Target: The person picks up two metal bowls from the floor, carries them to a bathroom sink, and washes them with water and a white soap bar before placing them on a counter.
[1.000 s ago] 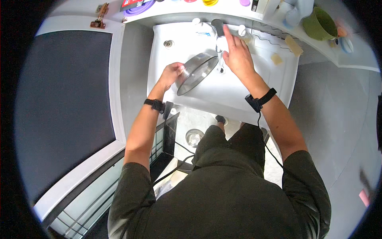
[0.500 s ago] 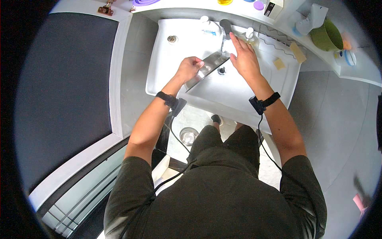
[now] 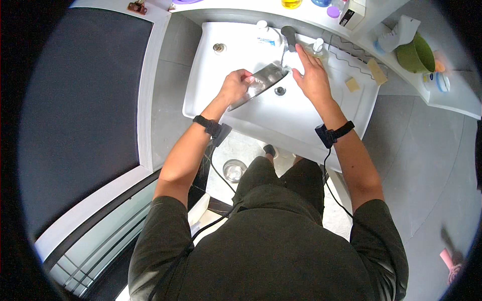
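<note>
My left hand (image 3: 235,87) pinches a flat, shiny metal piece (image 3: 265,78) by its near-left part, thumb on its upper face. It is held tilted above the white sink (image 3: 211,95), its far end close under the dark-handled faucet (image 3: 288,33). Water seems to run from the spout onto that far end. Whether the piece is a tray, a lid or a plain sheet I cannot tell. To the right of the faucet, my right hand (image 3: 314,80) is open, fingers stretched out and pointing away from me. It holds nothing, and its thumb is near the metal piece's far end.
A white bottle (image 3: 267,37) and a clear pump bottle (image 3: 317,47) stand behind the basin. Two yellowish sponges (image 3: 353,84) lie on its right side. A shelf (image 3: 241,7) runs along the back. Below the sink, a metal bowl (image 3: 234,171) sits on the floor.
The metal piece has turned slightly in my left hand, and more of its far end now meets the water. My right hand remains open beside the faucet. The whole view has shifted a little.
</note>
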Demonstrator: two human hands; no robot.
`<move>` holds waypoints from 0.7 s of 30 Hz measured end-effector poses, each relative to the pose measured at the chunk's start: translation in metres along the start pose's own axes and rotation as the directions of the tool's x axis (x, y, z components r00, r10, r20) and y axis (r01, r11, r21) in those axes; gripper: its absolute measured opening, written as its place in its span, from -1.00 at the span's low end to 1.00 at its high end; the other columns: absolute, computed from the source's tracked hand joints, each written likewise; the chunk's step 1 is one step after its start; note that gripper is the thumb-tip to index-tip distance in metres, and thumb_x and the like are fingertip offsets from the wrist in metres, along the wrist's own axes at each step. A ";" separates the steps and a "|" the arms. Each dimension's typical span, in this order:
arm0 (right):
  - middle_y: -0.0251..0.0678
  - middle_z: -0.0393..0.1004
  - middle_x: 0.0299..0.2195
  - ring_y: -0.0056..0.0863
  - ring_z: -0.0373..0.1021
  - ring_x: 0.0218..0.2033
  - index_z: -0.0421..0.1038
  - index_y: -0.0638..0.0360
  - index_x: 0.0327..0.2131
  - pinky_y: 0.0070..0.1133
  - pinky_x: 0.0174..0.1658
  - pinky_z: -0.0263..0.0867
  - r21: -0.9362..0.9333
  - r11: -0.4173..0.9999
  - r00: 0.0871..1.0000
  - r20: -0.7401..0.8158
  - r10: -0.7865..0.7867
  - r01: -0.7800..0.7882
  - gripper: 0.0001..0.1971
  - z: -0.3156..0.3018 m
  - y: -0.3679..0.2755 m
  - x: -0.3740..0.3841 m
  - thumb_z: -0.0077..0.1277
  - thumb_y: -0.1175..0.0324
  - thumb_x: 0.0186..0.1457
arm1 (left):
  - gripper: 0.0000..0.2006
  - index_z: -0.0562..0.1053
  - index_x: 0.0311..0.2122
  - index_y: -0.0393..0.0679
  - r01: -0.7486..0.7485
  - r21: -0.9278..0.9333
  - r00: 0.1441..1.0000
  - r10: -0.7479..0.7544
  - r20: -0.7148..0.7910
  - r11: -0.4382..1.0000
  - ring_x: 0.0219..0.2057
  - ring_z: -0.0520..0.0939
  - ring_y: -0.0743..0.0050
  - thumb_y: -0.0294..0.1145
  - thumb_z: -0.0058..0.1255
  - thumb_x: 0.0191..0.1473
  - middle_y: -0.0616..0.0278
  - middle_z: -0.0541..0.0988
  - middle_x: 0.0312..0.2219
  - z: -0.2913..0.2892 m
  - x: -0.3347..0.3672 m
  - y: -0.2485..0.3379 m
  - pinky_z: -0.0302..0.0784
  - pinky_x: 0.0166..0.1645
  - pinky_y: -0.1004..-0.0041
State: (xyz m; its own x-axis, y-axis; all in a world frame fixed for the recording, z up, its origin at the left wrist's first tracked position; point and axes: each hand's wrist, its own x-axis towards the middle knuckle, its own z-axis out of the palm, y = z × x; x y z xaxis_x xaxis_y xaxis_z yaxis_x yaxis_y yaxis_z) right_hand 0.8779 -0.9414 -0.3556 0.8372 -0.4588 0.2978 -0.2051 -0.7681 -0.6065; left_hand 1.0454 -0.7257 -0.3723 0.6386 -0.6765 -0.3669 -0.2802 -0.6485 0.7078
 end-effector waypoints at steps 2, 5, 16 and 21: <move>-0.12 0.39 0.12 -0.11 0.34 0.08 0.13 0.05 0.29 -0.37 0.16 0.27 -0.007 1.000 1.000 0.005 0.006 -0.006 -0.27 -0.002 0.001 -0.001 0.17 0.38 0.03 | -0.82 0.52 -0.21 -0.31 0.008 0.003 1.000 -0.008 0.008 1.000 -0.53 0.50 0.53 -0.38 0.05 0.23 0.24 0.53 -0.54 0.002 -0.001 0.010 0.46 -0.38 0.45; -0.10 0.40 0.10 -0.09 0.35 0.06 0.13 0.08 0.29 -0.37 0.14 0.28 -0.003 1.000 1.000 0.013 -0.002 0.002 -0.27 0.002 0.002 -0.001 0.18 0.39 0.03 | -0.82 0.50 -0.20 -0.31 -0.115 0.065 0.991 0.119 -0.061 0.991 -0.51 0.53 0.41 -0.40 0.08 0.19 0.13 0.55 -0.52 0.011 -0.010 0.003 0.47 -0.34 0.40; -0.06 0.26 0.23 -0.10 0.28 0.17 0.02 0.14 0.32 -0.38 0.22 0.23 0.097 0.993 0.995 0.077 0.056 -0.063 -0.20 0.002 0.004 -0.009 0.18 0.37 0.03 | -0.84 0.48 -0.22 -0.25 -0.310 0.197 0.943 0.328 -0.064 0.930 -0.18 0.56 -0.13 -0.58 -0.01 0.05 -0.04 0.54 -0.29 0.023 -0.034 -0.003 0.47 -0.13 0.12; -0.06 0.30 0.22 -0.21 0.34 0.16 0.06 0.08 0.33 -0.46 0.13 0.31 0.294 0.905 0.951 0.114 0.287 -0.308 -0.20 0.007 -0.001 -0.007 0.22 0.36 0.04 | -0.85 0.47 -0.27 -0.23 -0.391 0.253 0.914 0.405 -0.002 0.885 -0.25 0.56 -0.09 -0.42 0.10 0.06 0.02 0.53 -0.36 0.040 -0.052 -0.012 0.47 -0.19 0.14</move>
State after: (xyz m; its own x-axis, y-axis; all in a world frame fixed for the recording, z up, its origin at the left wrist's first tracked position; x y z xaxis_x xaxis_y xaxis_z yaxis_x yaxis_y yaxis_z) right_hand 0.8756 -0.9345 -0.3619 0.7955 -0.6054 0.0250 -0.2945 -0.4224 -0.8572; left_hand 0.9865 -0.6970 -0.3856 0.4715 -0.8806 -0.0478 -0.6794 -0.3972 0.6170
